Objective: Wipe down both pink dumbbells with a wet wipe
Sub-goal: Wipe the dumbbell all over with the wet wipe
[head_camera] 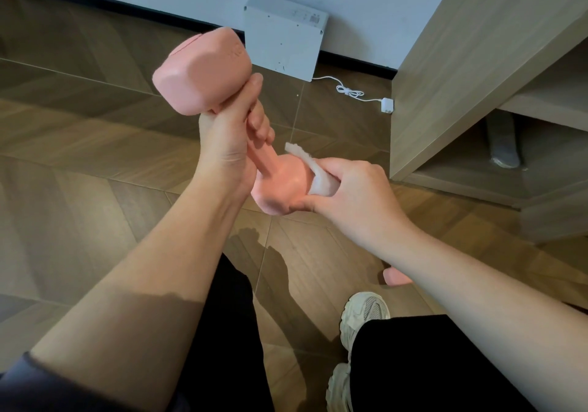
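Over a wooden floor point(79, 173), the left hand point(229, 144) grips the dumbbell point(203, 71) by its handle. The right hand point(356, 192) holds a wipe point(318, 173) against its lower head. Wetness could loosen that grip above the shoe point(366, 313).

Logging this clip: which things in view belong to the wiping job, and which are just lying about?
Job: pink dumbbell, wet wipe, left hand, right hand, pink end on floor, probably second dumbbell.
Lying about: white box, white cable, wooden shelf unit.

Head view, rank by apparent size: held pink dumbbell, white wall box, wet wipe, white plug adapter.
1. Pink dumbbell (nearness inflates it)
2. White metal wall box
3. White wet wipe, partly hidden in right hand
4. Small white plug adapter
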`<state>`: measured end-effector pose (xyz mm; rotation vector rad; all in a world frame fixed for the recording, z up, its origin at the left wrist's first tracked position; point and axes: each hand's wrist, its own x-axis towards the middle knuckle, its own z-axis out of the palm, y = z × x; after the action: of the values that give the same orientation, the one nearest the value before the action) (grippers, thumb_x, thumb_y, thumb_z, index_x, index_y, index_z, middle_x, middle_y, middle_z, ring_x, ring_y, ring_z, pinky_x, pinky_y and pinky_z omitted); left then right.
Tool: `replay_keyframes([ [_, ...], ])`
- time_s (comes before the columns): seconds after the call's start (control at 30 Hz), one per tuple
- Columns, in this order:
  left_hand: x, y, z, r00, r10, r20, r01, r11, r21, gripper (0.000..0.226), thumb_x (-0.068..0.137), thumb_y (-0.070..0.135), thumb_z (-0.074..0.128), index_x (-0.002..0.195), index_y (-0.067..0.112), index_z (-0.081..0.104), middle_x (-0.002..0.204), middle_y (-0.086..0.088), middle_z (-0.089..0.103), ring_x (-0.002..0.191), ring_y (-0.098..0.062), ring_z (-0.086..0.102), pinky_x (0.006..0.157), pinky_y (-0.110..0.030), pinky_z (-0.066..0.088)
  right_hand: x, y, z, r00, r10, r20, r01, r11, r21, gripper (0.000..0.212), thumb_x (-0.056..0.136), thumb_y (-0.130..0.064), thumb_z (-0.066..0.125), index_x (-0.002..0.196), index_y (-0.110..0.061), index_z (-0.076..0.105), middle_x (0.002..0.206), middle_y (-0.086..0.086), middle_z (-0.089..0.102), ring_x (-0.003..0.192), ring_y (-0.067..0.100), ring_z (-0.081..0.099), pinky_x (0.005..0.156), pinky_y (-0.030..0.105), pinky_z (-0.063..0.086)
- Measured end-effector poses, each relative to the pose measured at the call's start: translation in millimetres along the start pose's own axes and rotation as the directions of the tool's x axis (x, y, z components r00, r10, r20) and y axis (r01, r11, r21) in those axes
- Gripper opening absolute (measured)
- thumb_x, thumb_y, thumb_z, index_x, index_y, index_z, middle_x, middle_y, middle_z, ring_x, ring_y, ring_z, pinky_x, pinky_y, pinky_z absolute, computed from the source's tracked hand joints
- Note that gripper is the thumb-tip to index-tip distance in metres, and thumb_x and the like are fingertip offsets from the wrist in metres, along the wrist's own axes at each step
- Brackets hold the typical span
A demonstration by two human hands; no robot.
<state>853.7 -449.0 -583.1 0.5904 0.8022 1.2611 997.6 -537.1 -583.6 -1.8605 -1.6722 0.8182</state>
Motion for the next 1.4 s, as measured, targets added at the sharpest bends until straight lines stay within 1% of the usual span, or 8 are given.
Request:
replay_keyframes([
  [0.17,-3,-3,3,0.991,0.020,-0.132,-0.023,1.000,-0.021,0.039,0.088,0.013,0.068,0.053,0.020,0.052,0.045,0.004,0.038,0.040,-0.011,0.036,0.047,-0.025,0.037,0,-3,12,0.987,-0.088,0.132,0.091,0.996,-0.019,0.084,0.059,-0.047,0.087,0.133,-0.045,0.046,0.120,-0.024,0.057,0.108,-0.007,0.050,0.087,0.014,0.042],
  [0.23,-5,-5,6,0.993,0.013,-0.117,-0.016,1.000,-0.026,0.032,0.088,0.010,0.066,0.063,0.017,0.047,0.048,0.004,0.039,0.042,-0.011,0.038,0.049,-0.025,0.039,-1,-3,18,0.994,-0.072,0.077,0.074,0.997,-0.015,0.083,0.052,-0.050,0.089,0.122,-0.047,0.046,0.121,-0.025,0.052,0.111,-0.006,0.047,0.088,0.026,0.046],
  [0.4,-6,-3,4,0.993,0.004,0.120,-0.002,1.000,-0.018,0.028,0.089,0.006,0.061,0.065,0.014,0.049,0.053,0.002,0.046,0.052,-0.012,0.046,0.061,-0.026,0.045,2,-6,10,0.997,-0.070,0.010,0.070,0.997,-0.026,0.060,0.053,-0.047,0.083,0.096,-0.065,0.044,0.105,-0.032,0.056,0.099,-0.015,0.049,0.072,0.008,0.042],
  [0.6,-2,3,-5,0.937,-0.080,0.341,0.094,0.995,-0.026,0.025,0.088,0.018,0.053,0.064,0.013,0.053,0.102,-0.009,0.073,0.113,-0.029,0.065,0.093,-0.042,0.053,3,-1,-4,0.981,-0.026,0.195,0.021,0.999,0.028,0.074,0.058,-0.046,0.086,0.124,-0.047,0.053,0.112,-0.030,0.059,0.104,-0.011,0.053,0.083,0.010,0.041],
  [0.7,-4,4,-1,0.951,-0.099,0.294,0.106,0.994,-0.010,0.034,0.092,0.018,0.053,0.057,0.017,0.051,0.064,-0.001,0.066,0.071,-0.020,0.070,0.069,-0.033,0.056,2,-1,-5,0.971,-0.022,0.239,0.004,0.997,0.077,0.069,0.058,-0.044,0.088,0.119,-0.048,0.057,0.106,-0.029,0.063,0.100,-0.009,0.057,0.085,0.014,0.046],
  [0.8,-7,1,3,0.974,-0.070,0.217,0.060,0.997,0.054,0.048,0.095,0.013,0.054,0.048,0.021,0.042,0.040,0.006,0.034,0.036,-0.009,0.035,0.042,-0.023,0.035,2,-3,-3,0.977,-0.025,0.214,0.012,0.998,0.063,0.061,0.057,-0.051,0.085,0.111,-0.057,0.058,0.096,-0.033,0.064,0.094,-0.013,0.058,0.076,0.006,0.044],
  [1.13,0,2,-3,0.997,-0.078,-0.029,0.079,0.997,0.024,0.046,0.091,0.013,0.061,0.050,0.020,0.041,0.042,0.004,0.031,0.037,-0.012,0.028,0.043,-0.024,0.033,-5,-4,0,0.992,-0.126,0.031,0.126,0.992,0.011,0.062,0.066,-0.037,0.086,0.124,-0.035,0.065,0.103,-0.015,0.071,0.094,-0.004,0.058,0.079,0.008,0.042],
  [1.4,5,15,-12,0.982,-0.188,0.017,0.188,0.982,-0.032,0.043,0.091,0.017,0.058,0.054,0.021,0.038,0.044,0.007,0.028,0.039,-0.010,0.026,0.043,-0.023,0.032,-2,7,-30,0.902,-0.264,0.341,0.302,0.951,-0.060,0.095,0.067,-0.045,0.084,0.147,-0.029,0.036,0.148,-0.022,0.038,0.134,-0.012,0.031,0.106,0.002,0.023],
])
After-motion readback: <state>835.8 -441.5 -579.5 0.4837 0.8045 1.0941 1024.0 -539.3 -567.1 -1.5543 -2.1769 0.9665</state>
